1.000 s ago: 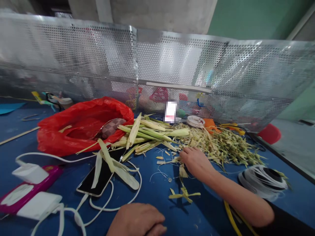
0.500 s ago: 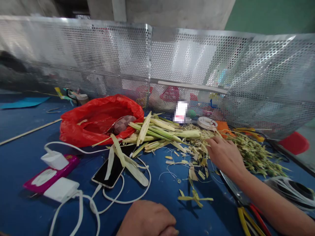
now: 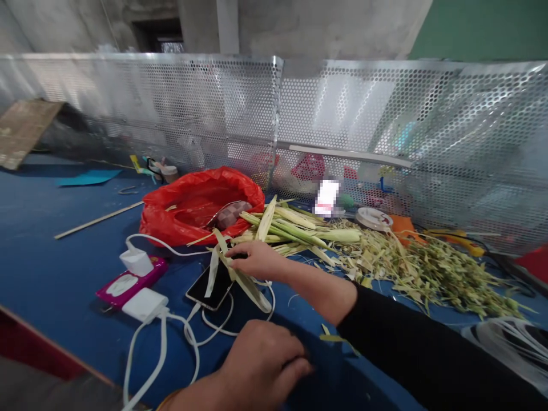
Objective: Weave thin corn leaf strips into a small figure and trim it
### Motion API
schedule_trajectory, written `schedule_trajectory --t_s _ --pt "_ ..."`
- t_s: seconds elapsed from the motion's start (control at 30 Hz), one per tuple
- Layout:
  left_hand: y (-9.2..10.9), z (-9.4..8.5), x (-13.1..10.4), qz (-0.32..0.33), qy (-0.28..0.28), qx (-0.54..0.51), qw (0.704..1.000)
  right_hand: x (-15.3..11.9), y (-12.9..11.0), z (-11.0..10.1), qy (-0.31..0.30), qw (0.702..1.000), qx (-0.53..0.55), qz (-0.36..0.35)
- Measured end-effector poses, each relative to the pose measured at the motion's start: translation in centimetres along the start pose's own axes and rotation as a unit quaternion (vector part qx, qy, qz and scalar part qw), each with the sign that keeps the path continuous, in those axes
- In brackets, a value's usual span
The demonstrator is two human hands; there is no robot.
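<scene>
My right hand reaches over a black-screened phone. Its thumb and forefinger are apart at pale dried husk strips, which look like corn husk and lie across the phone. Low in the middle, my left hand is closed, fingers curled under; whatever it may hold is hidden. Behind the right hand lies a bundle of green-yellow husks and stalks. A small piece of folded yellowish strip rests on the blue table, partly hidden by my right forearm.
A red plastic bag stands behind the phone. White chargers and a purple packet lie left, with looping cables. Shredded plant bits are heaped right. Coiled white wire lies near right. A perforated metal screen closes off the back.
My right hand has moved left from the shredded plant heap to the husk strips on the phone. My left hand stays closed. The view has shifted left.
</scene>
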State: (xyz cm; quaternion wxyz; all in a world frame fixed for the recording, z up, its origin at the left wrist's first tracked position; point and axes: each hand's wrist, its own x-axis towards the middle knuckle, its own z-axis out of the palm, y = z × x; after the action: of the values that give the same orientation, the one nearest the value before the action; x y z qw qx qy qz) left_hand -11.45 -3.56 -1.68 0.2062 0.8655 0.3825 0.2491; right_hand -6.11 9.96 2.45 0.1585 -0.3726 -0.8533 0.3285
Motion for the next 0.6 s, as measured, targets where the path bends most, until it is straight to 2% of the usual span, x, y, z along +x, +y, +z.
schedule_trajectory --t_s 0.1,0.23,0.43,0.53,0.6 --pt "0.0 0.0 0.0 -0.015 -0.007 0.015 1.0 0.9 0.0 0.9 0.015 1.0 -0.003 0.002" --pt "-0.1 0.0 -0.1 -0.005 -0.007 0.018 1.0 0.1 0.1 0.8 0.048 0.999 0.025 -0.005" --pt "-0.2 0.0 -0.1 0.023 -0.025 0.029 0.999 -3.1 1.8 -2.2 0.106 0.984 0.14 0.011" --pt "-0.2 0.1 -0.1 0.023 -0.026 0.024 0.999 -5.1 3.2 -3.8 0.138 0.985 0.104 0.024" --pt "-0.1 0.2 0.0 0.024 -0.022 0.023 0.999 -6.4 3.8 -4.5 0.128 0.989 0.032 0.063"
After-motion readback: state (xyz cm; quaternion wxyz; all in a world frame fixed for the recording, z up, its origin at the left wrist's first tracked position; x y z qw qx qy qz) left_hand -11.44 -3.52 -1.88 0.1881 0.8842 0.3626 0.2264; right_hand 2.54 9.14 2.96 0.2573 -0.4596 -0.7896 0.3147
